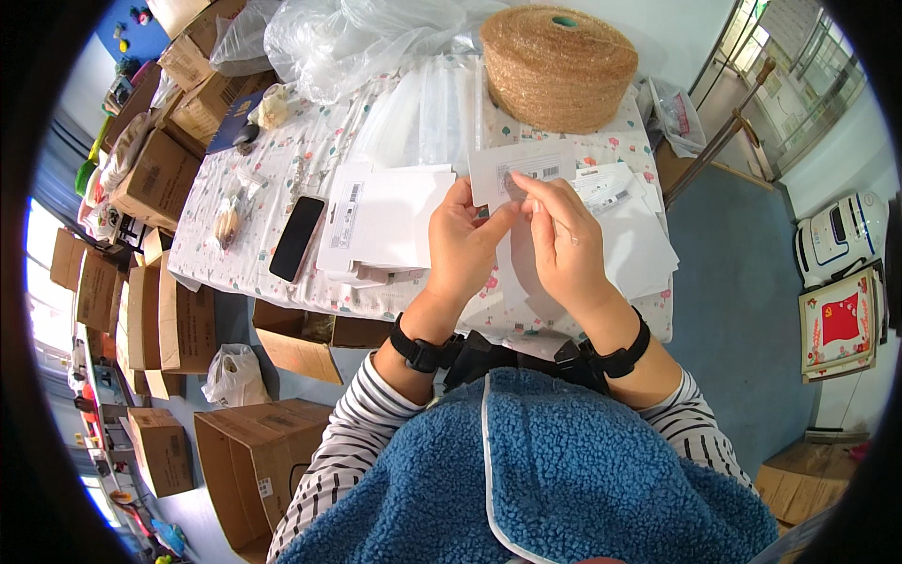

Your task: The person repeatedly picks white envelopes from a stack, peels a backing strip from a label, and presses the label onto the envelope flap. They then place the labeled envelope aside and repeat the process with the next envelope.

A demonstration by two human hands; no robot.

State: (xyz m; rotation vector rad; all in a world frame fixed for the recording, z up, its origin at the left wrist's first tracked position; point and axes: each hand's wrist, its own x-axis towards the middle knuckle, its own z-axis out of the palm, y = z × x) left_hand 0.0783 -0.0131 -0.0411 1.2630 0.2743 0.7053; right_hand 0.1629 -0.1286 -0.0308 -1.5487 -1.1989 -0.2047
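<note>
A flat white box (489,169) with a printed label on its face stands tilted up above the table's near part. My left hand (462,249) is closed on its lower left edge, thumb in front. Bent fingers of my right hand (568,246) are drawn together at the box's front, with fingertips against the label area; whether something small is pinched there cannot be made out. Left of my hands lies a stack of flat white boxes (395,216). More white boxes (639,235) lie loosely to the right, some with printed labels.
A black phone (297,239) lies on the patterned tablecloth (268,183) at the left. Behind are clear plastic sleeves (423,113), a large roll of bubble wrap (559,75) and plastic bags (338,42). Cardboard boxes (254,451) crowd the floor at left; a white machine (841,235) stands right.
</note>
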